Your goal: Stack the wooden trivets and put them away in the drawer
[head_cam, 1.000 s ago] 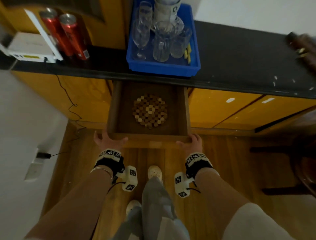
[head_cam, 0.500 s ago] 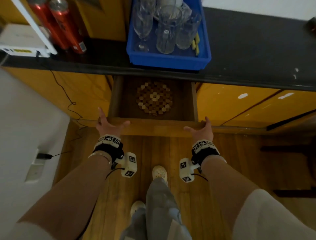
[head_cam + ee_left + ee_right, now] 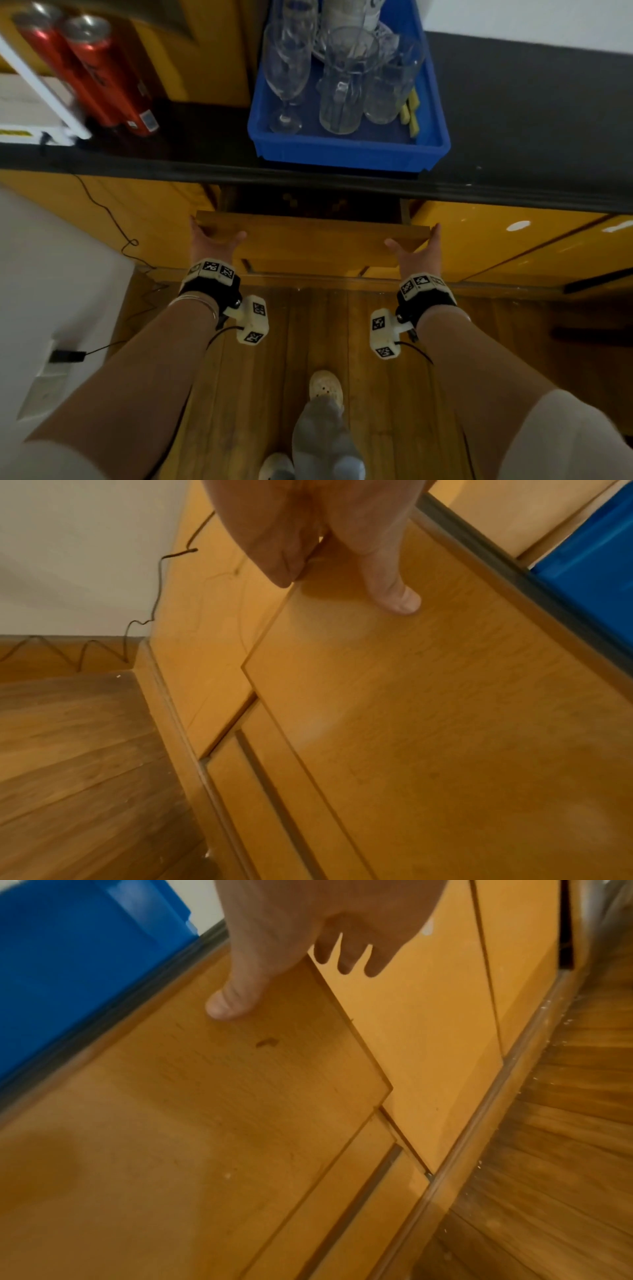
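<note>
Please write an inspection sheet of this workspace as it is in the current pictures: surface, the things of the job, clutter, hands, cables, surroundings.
Surface: dark countertop above yellow cabinets.
Job's things: drawer nearly closed, only a narrow dark gap at the top; the trivets show inside only as a faint checkered patch.
Clutter: blue tray with several glasses; two red cans; white box at the left end.
Hands: left hand and right hand press flat on the drawer front, one at each end, thumbs spread.
Cables: thin dark cable hangs down the cabinet side; a plug at the wall, lower left.
Surroundings: wooden floor, white wall at the left.
</note>
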`<state>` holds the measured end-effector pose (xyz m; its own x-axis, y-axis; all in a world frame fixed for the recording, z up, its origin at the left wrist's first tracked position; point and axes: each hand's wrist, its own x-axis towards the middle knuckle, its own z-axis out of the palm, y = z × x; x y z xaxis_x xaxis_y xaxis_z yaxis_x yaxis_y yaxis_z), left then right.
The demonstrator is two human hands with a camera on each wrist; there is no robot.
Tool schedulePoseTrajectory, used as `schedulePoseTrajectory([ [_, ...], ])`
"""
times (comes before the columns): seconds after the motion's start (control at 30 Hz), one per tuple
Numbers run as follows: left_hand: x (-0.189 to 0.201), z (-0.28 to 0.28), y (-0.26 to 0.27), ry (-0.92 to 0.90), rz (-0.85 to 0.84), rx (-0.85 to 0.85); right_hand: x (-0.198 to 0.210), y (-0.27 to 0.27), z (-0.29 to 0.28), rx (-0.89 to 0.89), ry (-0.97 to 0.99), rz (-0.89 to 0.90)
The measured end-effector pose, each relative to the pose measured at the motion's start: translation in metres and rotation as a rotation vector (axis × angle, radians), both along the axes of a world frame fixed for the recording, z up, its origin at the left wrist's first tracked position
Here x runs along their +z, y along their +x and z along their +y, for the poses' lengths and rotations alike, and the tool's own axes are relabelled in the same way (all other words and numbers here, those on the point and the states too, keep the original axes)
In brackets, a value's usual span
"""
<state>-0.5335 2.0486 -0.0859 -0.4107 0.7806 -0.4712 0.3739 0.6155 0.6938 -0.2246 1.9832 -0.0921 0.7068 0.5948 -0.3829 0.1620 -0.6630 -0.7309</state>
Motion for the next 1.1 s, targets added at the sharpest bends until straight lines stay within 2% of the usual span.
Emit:
schedulePoseTrajectory([
  [0.23, -0.02, 0.051, 0.007, 0.035, -0.016, -0.004, -0.016, 0.017, 0.045, 0.104, 0.013, -0.158],
  [0.37, -0.031, 0.068, 0.012, 0.102, -0.037, 0.039, -0.029, 0.014, 0.06, 0.076, -0.003, -0.212],
  [0.63, -0.043, 0.08, 0.028, 0.12, 0.085, 0.059, -0.038, 0.005, 0.077, -0.021, 0.014, -0.196],
  [0.83, -0.04, 0.079, 0.029, 0.12, 0.1, 0.051, -0.034, 0.003, 0.076, -0.034, 0.012, -0.202],
  [0.93, -0.029, 0.075, 0.024, 0.072, 0.112, -0.016, -0.023, 0.006, 0.07, -0.004, -0.035, -0.188],
  [1.1, 0.007, 0.052, 0.016, -0.078, 0.237, -0.263, 0.016, -0.002, 0.046, 0.162, -0.178, -0.191],
])
